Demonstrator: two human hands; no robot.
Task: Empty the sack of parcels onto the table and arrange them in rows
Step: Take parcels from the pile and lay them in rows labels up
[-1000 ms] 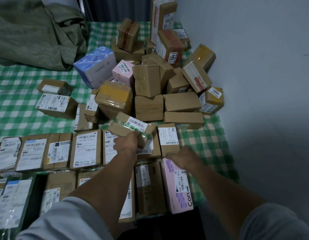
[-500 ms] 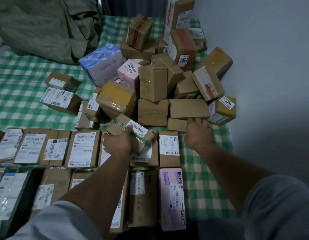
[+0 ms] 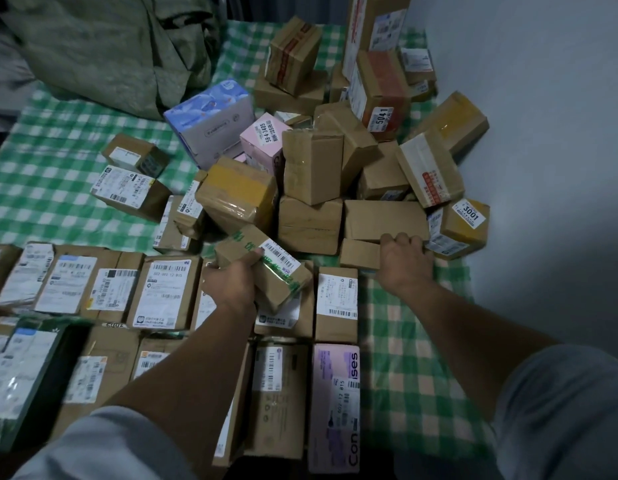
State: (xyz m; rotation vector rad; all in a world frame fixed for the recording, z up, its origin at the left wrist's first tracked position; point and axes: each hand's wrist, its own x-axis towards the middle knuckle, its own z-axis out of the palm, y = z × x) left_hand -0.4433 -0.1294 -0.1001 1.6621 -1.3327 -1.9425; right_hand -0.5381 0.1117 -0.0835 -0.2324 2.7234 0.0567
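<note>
**Two parcels in your hands, one heap waiting**

Two rows are forming along the near edge of the table (image 3: 58, 161), labels up, so you are working in the arranging step. The green sack (image 3: 110, 53) is lying slack and crumpled at the far left, and the unsorted heap of parcels (image 3: 335, 161) is sitting against the wall (image 3: 550, 133).

Your left hand (image 3: 231, 284) is wrapping its fingers round a green-taped brown box (image 3: 276, 271) and holding it tilted just above the far row (image 3: 165, 289). Your right hand (image 3: 406, 263) is curling over the far edge of a small flat brown box (image 3: 359, 252) at the foot of the heap, right beneath a longer plain carton (image 3: 383, 220). Whether that flat box is off the cloth yet, I cannot tell.

As I judge it, the next move is calling for care on the right. You are needing to draw the flat box toward you without dragging the carton above it, or the parcels leaning on that carton. The white-labelled box (image 3: 337, 303) is ending the far row, with bare checked cloth just to its right, and that looks like the natural spot. The green-taped box is hanging over parcels already placed, so it is wanting a free place too, perhaps beside the pink box (image 3: 335, 403) closing the near row
</note>
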